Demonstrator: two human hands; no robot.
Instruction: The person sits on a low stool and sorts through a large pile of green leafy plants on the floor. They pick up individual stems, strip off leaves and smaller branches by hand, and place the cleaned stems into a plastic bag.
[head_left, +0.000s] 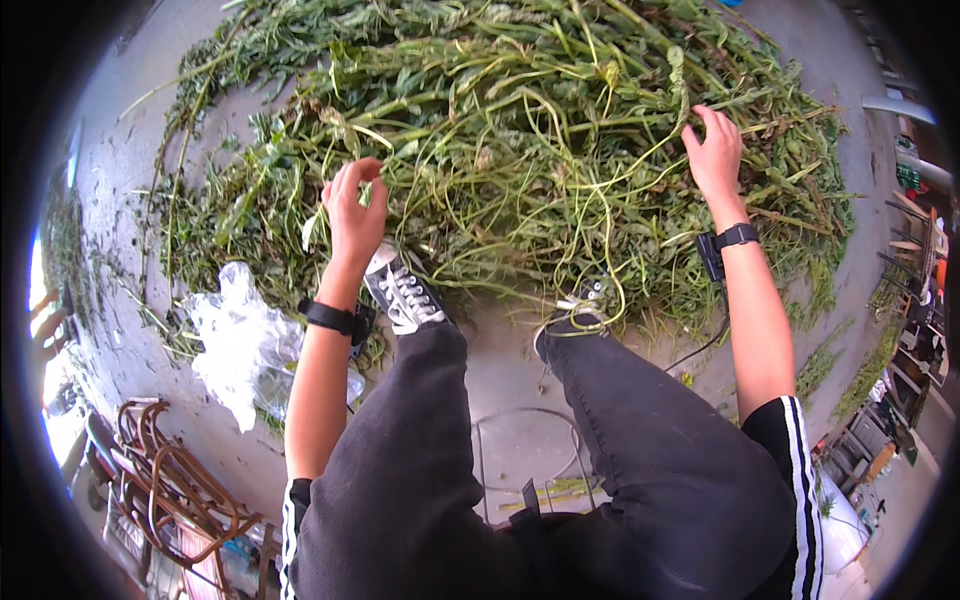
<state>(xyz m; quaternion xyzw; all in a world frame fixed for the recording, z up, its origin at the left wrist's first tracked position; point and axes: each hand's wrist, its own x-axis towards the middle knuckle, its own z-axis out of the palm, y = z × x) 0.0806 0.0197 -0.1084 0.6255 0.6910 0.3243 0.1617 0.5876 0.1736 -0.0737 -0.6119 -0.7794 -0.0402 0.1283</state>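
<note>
A large heap of cut green leafy stems (495, 157) lies on the floor in front of my feet. Over its left part is my left hand (356, 206), thumb and fingers curled close together near a pale stem end; whether it pinches something is unclear. On the right, my right hand (712, 146) has its thumb and forefinger at a long green stem (679, 86), which stands up beside the fingertips; a firm hold on it cannot be made out. Thin curling stems (607, 247) trail down the heap and across my right shoe (577, 315).
A crumpled clear plastic bag (244, 337) lies left of my left shoe (405, 292). Brown curved-frame chairs (169, 480) stand at the lower left. Assorted clutter (919, 322) lines the right edge. A cable (701, 349) runs from my right wrist device.
</note>
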